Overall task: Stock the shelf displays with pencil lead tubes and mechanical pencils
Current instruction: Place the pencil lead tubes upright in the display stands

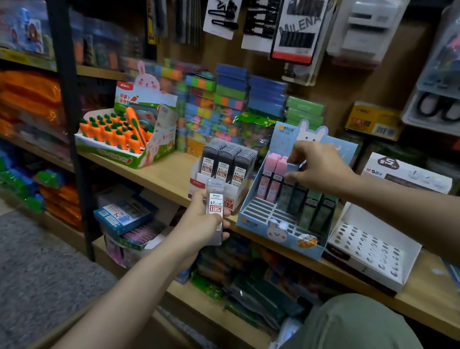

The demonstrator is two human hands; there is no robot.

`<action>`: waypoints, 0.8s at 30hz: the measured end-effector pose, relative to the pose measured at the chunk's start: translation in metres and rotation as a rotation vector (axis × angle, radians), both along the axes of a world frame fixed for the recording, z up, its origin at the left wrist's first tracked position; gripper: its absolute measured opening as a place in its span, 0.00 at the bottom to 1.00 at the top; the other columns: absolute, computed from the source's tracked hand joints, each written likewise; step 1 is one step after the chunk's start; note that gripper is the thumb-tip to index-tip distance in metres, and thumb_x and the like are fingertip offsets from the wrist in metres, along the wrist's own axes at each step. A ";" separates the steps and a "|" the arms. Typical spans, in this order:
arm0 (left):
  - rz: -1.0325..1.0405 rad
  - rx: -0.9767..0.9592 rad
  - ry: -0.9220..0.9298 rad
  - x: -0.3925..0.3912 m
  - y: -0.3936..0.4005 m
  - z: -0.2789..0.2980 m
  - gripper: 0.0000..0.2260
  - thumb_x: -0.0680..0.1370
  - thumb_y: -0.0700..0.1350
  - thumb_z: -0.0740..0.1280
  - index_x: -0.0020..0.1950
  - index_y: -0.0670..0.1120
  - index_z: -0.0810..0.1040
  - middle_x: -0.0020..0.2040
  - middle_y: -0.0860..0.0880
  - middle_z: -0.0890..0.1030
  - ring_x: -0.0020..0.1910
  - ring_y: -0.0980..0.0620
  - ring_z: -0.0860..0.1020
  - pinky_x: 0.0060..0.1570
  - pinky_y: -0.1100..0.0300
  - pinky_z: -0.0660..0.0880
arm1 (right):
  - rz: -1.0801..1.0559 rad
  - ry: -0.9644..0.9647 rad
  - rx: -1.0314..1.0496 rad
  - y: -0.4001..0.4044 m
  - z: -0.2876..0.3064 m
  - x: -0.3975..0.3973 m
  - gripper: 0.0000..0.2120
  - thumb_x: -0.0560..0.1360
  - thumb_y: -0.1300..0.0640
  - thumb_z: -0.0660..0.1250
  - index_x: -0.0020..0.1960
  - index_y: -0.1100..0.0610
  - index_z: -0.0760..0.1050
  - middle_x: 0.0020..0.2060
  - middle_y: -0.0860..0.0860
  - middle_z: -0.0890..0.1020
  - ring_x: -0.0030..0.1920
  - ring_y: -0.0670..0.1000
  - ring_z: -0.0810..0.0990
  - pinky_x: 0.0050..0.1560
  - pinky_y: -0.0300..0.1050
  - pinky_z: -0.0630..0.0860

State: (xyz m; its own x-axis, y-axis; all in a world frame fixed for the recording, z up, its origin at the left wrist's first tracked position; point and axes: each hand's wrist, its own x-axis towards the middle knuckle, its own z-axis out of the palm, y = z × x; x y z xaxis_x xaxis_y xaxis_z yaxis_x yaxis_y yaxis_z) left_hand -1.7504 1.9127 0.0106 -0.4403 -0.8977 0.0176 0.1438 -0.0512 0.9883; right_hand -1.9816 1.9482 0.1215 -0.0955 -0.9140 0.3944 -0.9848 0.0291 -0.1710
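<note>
My left hand (pixel 200 223) grips a small stack of clear 0.7 pencil lead tubes (pixel 216 203) in front of the shelf edge. Just behind it stands a white display box (pixel 235 196) filled with dark lead tubes (pixel 228 161). My right hand (pixel 315 166) pinches a pale blue lead tube (pixel 293 167) over the blue bunny display box (pixel 263 223), beside pink tubes (pixel 274 167) and above dark green tubes (pixel 308 207). The front slots of that box are bare.
An open white tray with round holes (pixel 368 246) sits right of the blue box on the wooden shelf (pixel 163 172). A carrot-pen display (pixel 127 133) stands at the left. Colourful stacks fill the back, hairclip cards hang above, and my knee (pixel 342 334) is below.
</note>
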 end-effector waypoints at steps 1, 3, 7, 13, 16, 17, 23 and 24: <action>-0.010 0.008 0.007 -0.001 0.000 -0.001 0.17 0.78 0.33 0.61 0.59 0.52 0.68 0.50 0.47 0.78 0.44 0.54 0.79 0.38 0.61 0.79 | -0.004 0.005 -0.001 0.000 -0.001 0.000 0.12 0.70 0.56 0.77 0.44 0.55 0.74 0.46 0.54 0.80 0.44 0.55 0.79 0.42 0.47 0.75; -0.029 0.017 0.020 -0.002 0.001 -0.002 0.18 0.77 0.32 0.62 0.61 0.52 0.68 0.51 0.47 0.78 0.44 0.54 0.79 0.38 0.62 0.79 | -0.009 0.047 -0.001 0.000 -0.003 0.001 0.12 0.70 0.55 0.77 0.44 0.55 0.74 0.44 0.53 0.80 0.44 0.54 0.79 0.42 0.48 0.75; -0.049 -0.012 0.037 -0.004 0.002 -0.006 0.17 0.79 0.33 0.61 0.64 0.50 0.68 0.52 0.44 0.79 0.46 0.53 0.81 0.44 0.59 0.80 | -0.042 0.202 -0.043 0.001 -0.006 0.003 0.13 0.69 0.53 0.77 0.42 0.53 0.72 0.42 0.53 0.80 0.44 0.55 0.78 0.38 0.45 0.69; -0.052 -0.043 0.064 -0.005 0.003 -0.007 0.11 0.81 0.36 0.61 0.62 0.47 0.71 0.51 0.46 0.82 0.47 0.52 0.84 0.45 0.56 0.81 | -0.108 0.356 -0.077 0.002 -0.010 0.010 0.12 0.72 0.49 0.74 0.48 0.55 0.76 0.46 0.54 0.81 0.50 0.57 0.77 0.45 0.49 0.73; -0.055 -0.042 0.061 -0.004 0.006 -0.005 0.09 0.81 0.39 0.61 0.59 0.49 0.73 0.50 0.49 0.83 0.47 0.53 0.84 0.42 0.58 0.81 | -0.136 0.417 -0.038 0.003 -0.005 0.013 0.14 0.72 0.48 0.74 0.51 0.55 0.78 0.50 0.55 0.79 0.52 0.58 0.77 0.48 0.51 0.73; -0.050 -0.053 0.057 -0.004 0.007 -0.004 0.08 0.82 0.40 0.61 0.59 0.49 0.73 0.50 0.49 0.83 0.46 0.54 0.84 0.41 0.59 0.80 | -0.148 0.435 -0.029 0.005 -0.003 0.014 0.14 0.72 0.47 0.73 0.53 0.55 0.79 0.52 0.55 0.78 0.52 0.59 0.77 0.48 0.51 0.73; 0.009 -0.074 0.040 -0.001 0.007 0.001 0.07 0.84 0.46 0.57 0.58 0.50 0.73 0.45 0.51 0.83 0.38 0.59 0.81 0.40 0.60 0.80 | 0.153 0.046 -0.100 0.008 -0.002 0.052 0.19 0.76 0.50 0.70 0.64 0.55 0.76 0.51 0.51 0.79 0.47 0.47 0.78 0.45 0.35 0.72; 0.008 -0.069 0.046 0.000 0.007 0.001 0.06 0.84 0.46 0.57 0.57 0.51 0.73 0.43 0.52 0.83 0.38 0.59 0.81 0.40 0.60 0.80 | 0.198 -0.028 -0.036 0.007 -0.005 0.064 0.19 0.76 0.49 0.70 0.65 0.54 0.76 0.49 0.47 0.80 0.44 0.42 0.78 0.42 0.27 0.70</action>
